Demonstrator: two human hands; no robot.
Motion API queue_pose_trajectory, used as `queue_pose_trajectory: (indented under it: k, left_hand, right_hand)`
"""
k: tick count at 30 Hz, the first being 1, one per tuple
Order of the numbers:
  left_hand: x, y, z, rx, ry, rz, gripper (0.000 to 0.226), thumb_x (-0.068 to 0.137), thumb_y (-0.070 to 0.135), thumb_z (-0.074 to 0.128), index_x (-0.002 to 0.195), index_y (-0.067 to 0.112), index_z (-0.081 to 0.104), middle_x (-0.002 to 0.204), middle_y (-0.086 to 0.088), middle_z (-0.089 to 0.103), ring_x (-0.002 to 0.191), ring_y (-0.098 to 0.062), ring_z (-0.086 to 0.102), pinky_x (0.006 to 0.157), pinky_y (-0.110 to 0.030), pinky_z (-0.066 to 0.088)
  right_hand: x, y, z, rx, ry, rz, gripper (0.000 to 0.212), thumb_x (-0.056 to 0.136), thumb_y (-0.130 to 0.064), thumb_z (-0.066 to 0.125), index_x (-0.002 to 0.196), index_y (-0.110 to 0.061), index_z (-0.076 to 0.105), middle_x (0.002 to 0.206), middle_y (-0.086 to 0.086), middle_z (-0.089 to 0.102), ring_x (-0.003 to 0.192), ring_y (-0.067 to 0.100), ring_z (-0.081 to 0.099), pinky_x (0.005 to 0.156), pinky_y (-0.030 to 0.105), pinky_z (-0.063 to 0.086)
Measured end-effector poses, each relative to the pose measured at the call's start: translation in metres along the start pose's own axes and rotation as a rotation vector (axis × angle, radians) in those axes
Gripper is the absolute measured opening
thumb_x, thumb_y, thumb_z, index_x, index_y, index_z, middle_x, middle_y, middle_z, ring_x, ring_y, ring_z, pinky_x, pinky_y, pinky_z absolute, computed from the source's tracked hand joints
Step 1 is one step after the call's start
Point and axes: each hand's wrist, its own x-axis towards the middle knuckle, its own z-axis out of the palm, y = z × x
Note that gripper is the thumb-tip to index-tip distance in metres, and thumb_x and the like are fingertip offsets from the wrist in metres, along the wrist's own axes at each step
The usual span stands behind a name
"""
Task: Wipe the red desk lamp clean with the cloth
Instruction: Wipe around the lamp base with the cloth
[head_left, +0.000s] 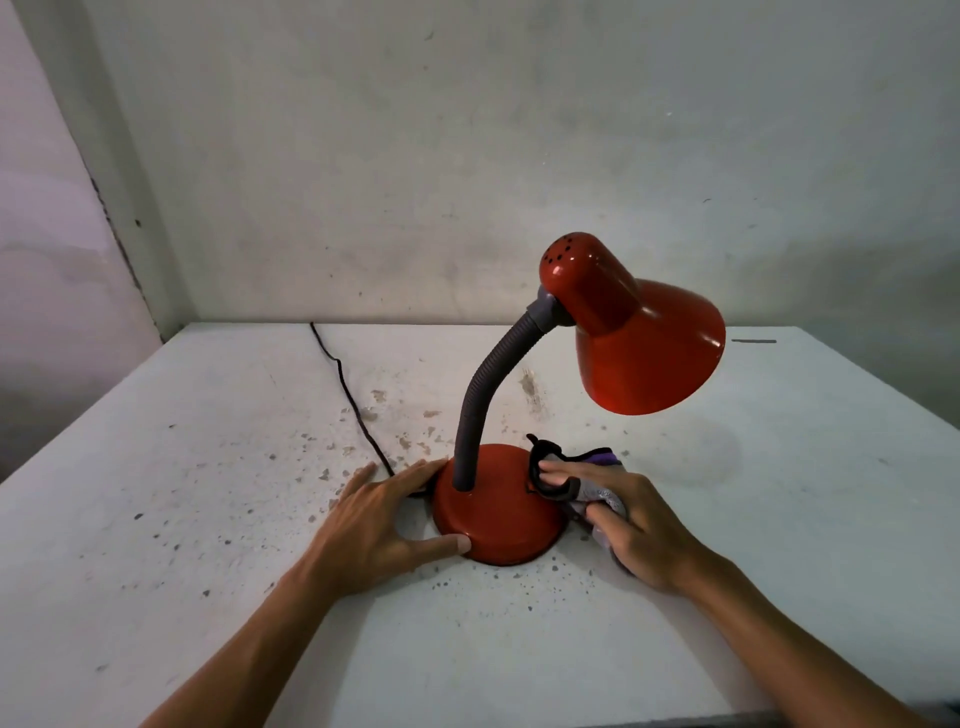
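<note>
Head view. The lamp (571, 395) stands on a white table (208, 467), a little right of centre. Its base (498, 519) is a round, low dome of glossy red metal. From the middle of the base rises a grey ribbed neck (485, 395), a flexible tube that curves up toward 1 o'clock. At the top sits the shade (639, 338), a smooth red cone with a rounded cap pierced by small vent holes, its mouth tilted down to the right. A thin black cord (348, 395) runs from the base's left side toward 11 o'clock, to the table's back edge. The tabletop is matt and worn, with dark specks and chipped patches, thickest around the base. Behind it is a stained, pale wall (467, 156).

The left hand (379, 519) is spread wide at 9 o'clock of the base, palm down, cupping its rim: the thumb tip presses the front edge, the fingers reach round the back edge. It steadies the base without closing round it.

The right hand (623, 525) lies at 3 o'clock of the base, curled loosely over the cloth (587, 488). The cloth is soft and crumpled, grey and purple with a black hem. The fingers press its front fold on the base's right side, while the rest bunches under the palm on the table.
</note>
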Motion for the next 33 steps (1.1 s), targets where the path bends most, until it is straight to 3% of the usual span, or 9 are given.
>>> queue_pose_trajectory:
  k: [2,3,5,9,15,21,29,33]
  left_hand:
    - [0.0,0.001,0.0,-0.014,-0.01,0.0,0.102,0.07,0.094,0.048,0.154,0.041,0.023,0.15,0.017,0.046,0.133,0.003,0.036,0.123,-0.047,0.004]
    - [0.001,0.002,0.0,-0.011,-0.023,0.001,0.104,0.07,0.094,0.048,0.155,0.041,0.021,0.152,0.017,0.043,0.133,0.004,0.033,0.123,-0.05,0.004]
    - [0.005,0.003,0.0,-0.002,-0.05,0.006,0.104,0.07,0.094,0.047,0.156,0.043,0.017,0.155,0.017,0.038,0.14,-0.001,0.032,0.122,-0.054,0.003]
    - [0.007,-0.001,0.003,-0.001,-0.054,0.004,0.1,0.071,0.093,0.049,0.154,0.048,0.017,0.157,0.016,0.036,0.143,-0.004,0.034,0.123,-0.053,0.003]
    - [0.007,-0.007,0.009,0.03,-0.028,0.0,0.099,0.071,0.094,0.047,0.153,0.053,0.011,0.16,0.014,0.032,0.142,0.002,0.025,0.123,-0.044,-0.002]
    - [0.008,-0.01,0.011,0.043,-0.007,0.003,0.1,0.07,0.094,0.047,0.153,0.053,0.011,0.159,0.015,0.033,0.135,0.008,0.019,0.121,-0.04,-0.003]
    - [0.006,-0.005,0.008,0.037,-0.022,-0.026,0.09,0.068,0.096,0.046,0.143,0.068,0.005,0.158,0.016,0.03,0.133,0.006,0.012,0.117,-0.036,-0.005]
    - [0.006,-0.003,0.006,0.032,-0.025,-0.011,0.095,0.069,0.096,0.046,0.149,0.059,0.01,0.159,0.012,0.031,0.134,0.007,0.016,0.119,-0.038,-0.005]
  right_hand:
    - [-0.003,-0.002,-0.004,-0.03,-0.049,-0.037,0.06,0.092,-0.004,0.048,0.145,-0.029,0.06,0.141,-0.015,0.065,0.118,-0.013,0.061,0.097,0.012,0.049]
    - [-0.003,-0.002,-0.009,-0.074,-0.08,-0.061,0.06,0.092,-0.006,0.049,0.146,-0.03,0.059,0.149,-0.019,0.058,0.135,-0.007,0.052,0.112,0.018,0.042]
    - [0.002,-0.001,-0.019,-0.169,-0.123,-0.079,0.063,0.09,-0.011,0.05,0.148,-0.035,0.056,0.154,-0.024,0.05,0.148,-0.003,0.037,0.123,0.03,0.031]
    - [0.02,-0.004,-0.022,-0.24,-0.204,-0.093,0.062,0.09,-0.015,0.046,0.146,-0.039,0.056,0.155,-0.035,0.042,0.153,-0.006,0.02,0.124,0.034,0.018]
    - [0.037,0.006,-0.039,-0.341,-0.34,-0.191,0.062,0.087,-0.029,0.044,0.147,-0.042,0.054,0.159,-0.032,0.039,0.156,0.002,0.017,0.125,0.035,0.015]
    - [0.051,0.013,-0.037,-0.353,-0.397,-0.235,0.066,0.089,-0.015,0.05,0.15,-0.041,0.051,0.16,-0.03,0.038,0.157,0.004,0.014,0.126,0.042,0.013]
    - [0.014,0.019,-0.027,-0.279,-0.248,-0.263,0.063,0.092,-0.017,0.049,0.152,-0.034,0.051,0.164,-0.02,0.038,0.158,0.011,0.021,0.126,0.049,0.019]
    - [0.002,0.011,-0.015,-0.4,-0.158,-0.276,0.058,0.092,-0.028,0.049,0.15,-0.034,0.053,0.164,-0.019,0.038,0.159,0.011,0.016,0.126,0.046,0.02]
